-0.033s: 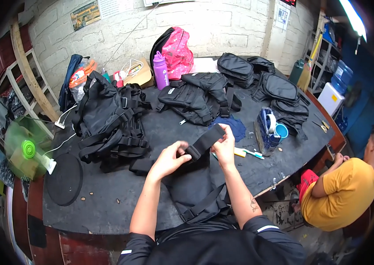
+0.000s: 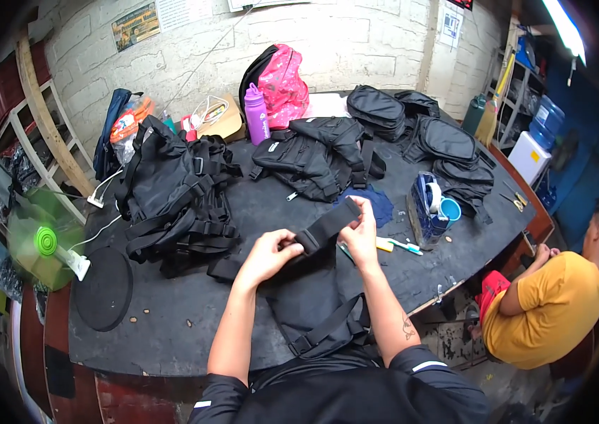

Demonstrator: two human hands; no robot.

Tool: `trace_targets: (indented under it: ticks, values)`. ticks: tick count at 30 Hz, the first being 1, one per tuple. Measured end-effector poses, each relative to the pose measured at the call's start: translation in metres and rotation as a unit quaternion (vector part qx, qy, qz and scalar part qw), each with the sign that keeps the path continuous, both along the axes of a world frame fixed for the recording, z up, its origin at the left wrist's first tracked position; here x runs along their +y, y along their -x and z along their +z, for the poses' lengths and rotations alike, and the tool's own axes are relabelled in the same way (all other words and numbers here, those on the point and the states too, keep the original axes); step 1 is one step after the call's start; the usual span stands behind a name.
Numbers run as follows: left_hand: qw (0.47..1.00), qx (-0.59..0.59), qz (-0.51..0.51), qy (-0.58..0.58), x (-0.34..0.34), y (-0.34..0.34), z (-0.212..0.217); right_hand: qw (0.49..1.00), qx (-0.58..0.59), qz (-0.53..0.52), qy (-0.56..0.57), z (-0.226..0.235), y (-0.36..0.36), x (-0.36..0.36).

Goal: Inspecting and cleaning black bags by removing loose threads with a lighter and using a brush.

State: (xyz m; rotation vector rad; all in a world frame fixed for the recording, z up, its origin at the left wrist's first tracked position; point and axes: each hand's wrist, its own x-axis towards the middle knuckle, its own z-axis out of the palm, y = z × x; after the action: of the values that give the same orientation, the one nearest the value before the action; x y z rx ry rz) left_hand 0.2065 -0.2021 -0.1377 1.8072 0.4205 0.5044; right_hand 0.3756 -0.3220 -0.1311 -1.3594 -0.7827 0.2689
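Observation:
My left hand [image 2: 271, 254] and my right hand [image 2: 362, 230] both grip a wide black strap [image 2: 328, 225], stretched between them above the dark table [image 2: 172, 318]. The left hand pinches its lower end, and the right holds its upper end with the fingers curled over it. The strap belongs to a black bag [image 2: 313, 304] that lies at the table's near edge, right in front of me. A thinner strap with a buckle crosses the bag's lower part.
Heaps of black bags lie at the left [image 2: 172, 191], centre [image 2: 317, 159] and back right [image 2: 448, 148]. A purple bottle [image 2: 257, 113] and a pink backpack [image 2: 282, 85] stand by the wall. A green fan [image 2: 41, 240] is at the left, and a person in a yellow shirt [image 2: 547, 304] crouches at the right.

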Motion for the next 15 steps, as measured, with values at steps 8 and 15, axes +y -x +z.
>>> trace_targets:
  ticks: [8,15]
  values:
    - [0.992,-0.094,-0.058,0.054,-0.012,0.000,0.062,0.862,-0.470,0.188,0.027,0.056,0.015,-0.005]
    - [0.995,-0.080,-0.027,0.061,0.003,0.019,0.076,0.896,-0.342,0.282,0.000,0.076,-0.026,0.003]
